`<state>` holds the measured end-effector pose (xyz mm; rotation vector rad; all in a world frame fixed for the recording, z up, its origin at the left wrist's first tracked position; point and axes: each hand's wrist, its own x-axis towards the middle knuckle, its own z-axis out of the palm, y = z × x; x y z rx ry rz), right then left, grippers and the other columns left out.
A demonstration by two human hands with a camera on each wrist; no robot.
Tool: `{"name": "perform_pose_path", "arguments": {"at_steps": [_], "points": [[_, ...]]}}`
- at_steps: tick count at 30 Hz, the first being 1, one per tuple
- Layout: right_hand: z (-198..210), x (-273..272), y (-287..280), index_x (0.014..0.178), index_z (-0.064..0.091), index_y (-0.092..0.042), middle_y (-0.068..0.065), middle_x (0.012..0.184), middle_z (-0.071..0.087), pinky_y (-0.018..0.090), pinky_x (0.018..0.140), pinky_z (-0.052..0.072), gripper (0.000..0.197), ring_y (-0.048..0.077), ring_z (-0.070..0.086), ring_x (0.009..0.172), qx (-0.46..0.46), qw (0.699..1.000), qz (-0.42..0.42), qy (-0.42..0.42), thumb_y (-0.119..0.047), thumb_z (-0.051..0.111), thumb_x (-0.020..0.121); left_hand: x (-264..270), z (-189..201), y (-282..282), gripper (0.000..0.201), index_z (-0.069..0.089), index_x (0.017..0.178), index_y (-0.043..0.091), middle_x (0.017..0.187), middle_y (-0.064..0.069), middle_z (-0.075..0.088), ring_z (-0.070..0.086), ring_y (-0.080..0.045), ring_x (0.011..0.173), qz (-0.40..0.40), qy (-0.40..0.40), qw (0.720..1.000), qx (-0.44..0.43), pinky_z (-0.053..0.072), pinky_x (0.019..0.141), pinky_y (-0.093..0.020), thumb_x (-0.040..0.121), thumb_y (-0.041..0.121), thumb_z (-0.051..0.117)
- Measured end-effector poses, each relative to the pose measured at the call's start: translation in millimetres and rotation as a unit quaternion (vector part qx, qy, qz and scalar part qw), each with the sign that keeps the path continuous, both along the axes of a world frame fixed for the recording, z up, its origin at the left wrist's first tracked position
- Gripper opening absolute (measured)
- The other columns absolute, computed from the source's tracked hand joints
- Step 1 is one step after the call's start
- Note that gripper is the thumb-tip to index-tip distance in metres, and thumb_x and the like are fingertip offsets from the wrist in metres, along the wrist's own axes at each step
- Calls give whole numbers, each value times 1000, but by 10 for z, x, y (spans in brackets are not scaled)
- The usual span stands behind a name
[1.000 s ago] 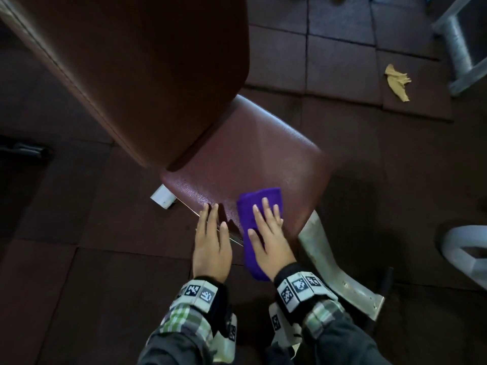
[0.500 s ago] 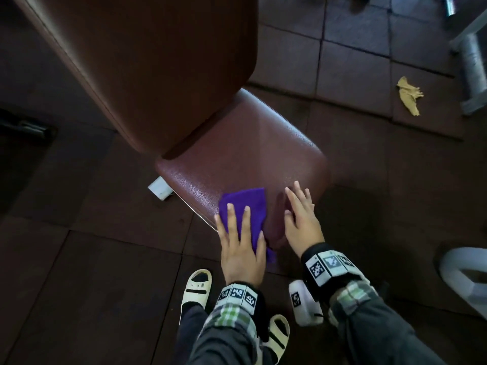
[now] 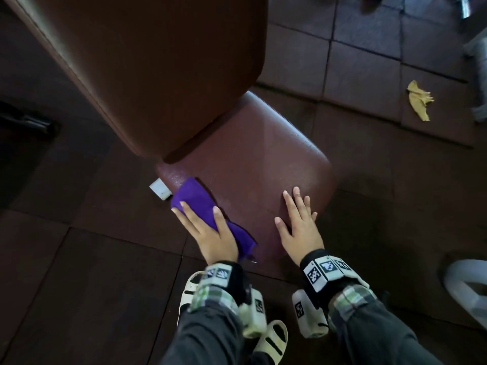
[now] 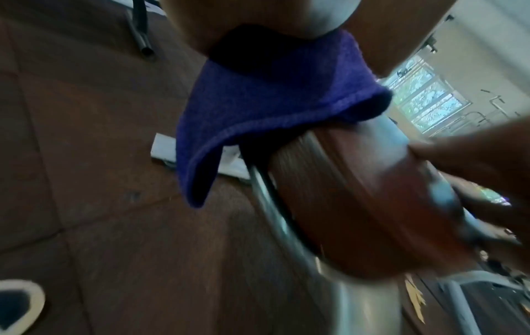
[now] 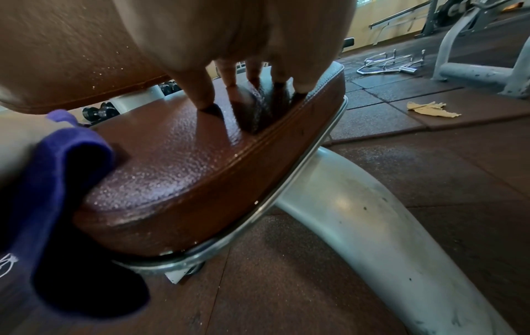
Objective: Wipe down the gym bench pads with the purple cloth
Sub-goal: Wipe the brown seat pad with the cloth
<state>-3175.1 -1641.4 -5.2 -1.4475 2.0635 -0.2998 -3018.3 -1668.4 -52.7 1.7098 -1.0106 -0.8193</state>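
A purple cloth (image 3: 195,198) lies over the near left edge of the brown seat pad (image 3: 250,159), and its loose end hangs off the side (image 4: 198,176). My left hand (image 3: 208,230) presses on the purple cloth with straight, spread fingers. My right hand (image 3: 297,219) lies flat and bare on the seat pad's near right corner, fingertips (image 5: 206,99) down on the wet, pebbled seat pad (image 5: 178,163). The purple cloth (image 5: 57,181) droops at the left of the right wrist view. The tilted back pad (image 3: 158,61) rises behind the seat pad.
A curved grey frame leg (image 5: 373,238) runs under the seat towards me. A yellow rag (image 3: 419,101) lies on the rubber floor tiles at the right. A white machine frame (image 3: 469,291) stands near right. Metal handles (image 5: 387,63) lie farther off. My sandals (image 3: 271,338) are below the seat.
The cloth went from under my right hand to under my left, which slid it left along the seat's near edge. My right hand moved right onto the bare pad.
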Motion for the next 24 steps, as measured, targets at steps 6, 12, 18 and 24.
{"name": "perform_pose_path", "arguments": {"at_steps": [6,12,18,24], "points": [[11,9,-15,147,11,-33,-21,148,-13,40,114,-6,62,4,-18,135,2,1000,-5,-6,-32,45,95,344,-25,-501,76,14,155,2,162,-23,9,10,-34,150,5,-6,1000,14,1,108,0,96,36,49],[8,37,-8,146,13,-33,-21,149,-9,36,113,-7,61,4,-16,136,-11,1000,-15,0,-32,46,95,-68,-23,156,83,4,157,12,164,-14,-6,-4,-11,150,-31,-28,999,23,4,118,-15,94,47,46],[-1,44,-13,145,12,-36,-22,150,-8,35,114,-6,62,5,-15,138,-5,1000,-29,2,-30,48,94,284,-25,-420,78,18,155,4,161,-23,11,13,-31,149,1,-38,999,5,5,111,-4,94,39,53],[-32,58,7,140,12,-43,-24,151,-4,31,113,-8,63,5,-13,140,-21,999,-45,-10,-28,51,93,912,-20,-1299,58,39,144,-3,147,-25,40,36,-39,138,-45,-48,995,70,24,108,-26,97,26,60]]}}
